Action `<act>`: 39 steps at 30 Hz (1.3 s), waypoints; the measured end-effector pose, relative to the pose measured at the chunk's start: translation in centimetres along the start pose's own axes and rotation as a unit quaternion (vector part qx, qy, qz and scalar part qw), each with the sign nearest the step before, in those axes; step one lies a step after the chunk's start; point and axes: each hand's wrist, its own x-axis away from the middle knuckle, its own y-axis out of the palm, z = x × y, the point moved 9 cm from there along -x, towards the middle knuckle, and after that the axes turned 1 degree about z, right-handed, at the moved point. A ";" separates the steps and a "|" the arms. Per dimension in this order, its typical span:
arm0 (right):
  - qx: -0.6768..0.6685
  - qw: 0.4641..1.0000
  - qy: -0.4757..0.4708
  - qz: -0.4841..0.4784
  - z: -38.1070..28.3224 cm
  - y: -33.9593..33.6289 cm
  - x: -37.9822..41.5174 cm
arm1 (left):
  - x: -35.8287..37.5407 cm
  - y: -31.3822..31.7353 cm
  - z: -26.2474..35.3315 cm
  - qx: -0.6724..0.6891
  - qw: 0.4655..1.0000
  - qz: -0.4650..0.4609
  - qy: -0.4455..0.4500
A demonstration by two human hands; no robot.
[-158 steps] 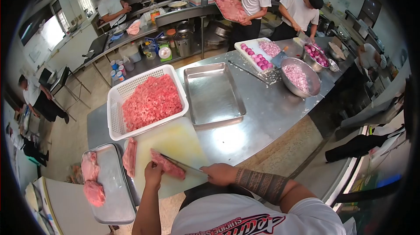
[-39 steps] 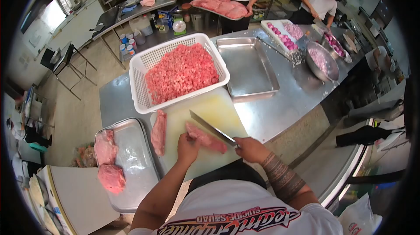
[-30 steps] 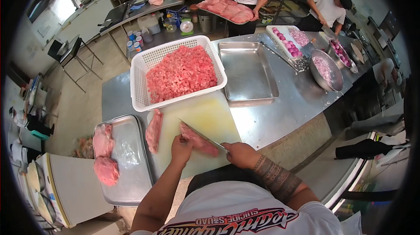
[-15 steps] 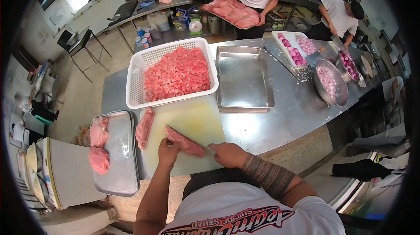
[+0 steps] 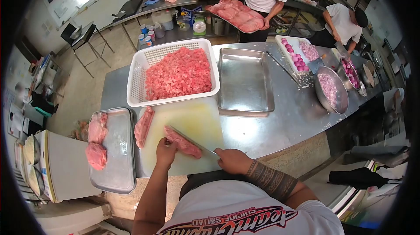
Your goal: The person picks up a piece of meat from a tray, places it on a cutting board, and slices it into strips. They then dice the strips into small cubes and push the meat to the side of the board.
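Note:
On the pale cutting board (image 5: 203, 114) lies a long strip of raw meat (image 5: 183, 142), set at a slant. My left hand (image 5: 166, 153) is closed on its near left side, fingertips pressed to the meat. A knife (image 5: 197, 142) is gripped in my right hand (image 5: 235, 161), its blade running along the far right side of the strip and touching or very near it. Another piece of raw meat (image 5: 143, 126) rests at the board's left edge. Beyond the board, a white perforated basket (image 5: 134, 77) holds a heap of diced meat (image 5: 178, 75).
Left of the board, a metal tray (image 5: 116, 147) carries two meat pieces. A rectangular steel pan (image 5: 245, 82) stands beside the basket. Farther right are a bowl of chopped onion (image 5: 328, 88) and a white board with onions (image 5: 298, 62). Across the table, one person holds a meat-laden tray (image 5: 240, 16); another cuts onions.
My right hand has shifted slightly right and down, and the knife has turned so its blade shows along the strip. My left hand keeps its hold. The whole view has shifted slightly.

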 end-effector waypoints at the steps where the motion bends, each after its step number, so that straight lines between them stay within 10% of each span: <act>1: -0.002 1.000 -0.003 0.003 0.1 0.1 -0.1 | -0.2 0.0 -0.2 -0.001 1.000 0.000 0.000; 39: -0.036 0.997 0.064 0.017 -0.9 0.9 -0.2 | -1.3 -0.4 -0.4 -0.087 0.995 -0.019 0.051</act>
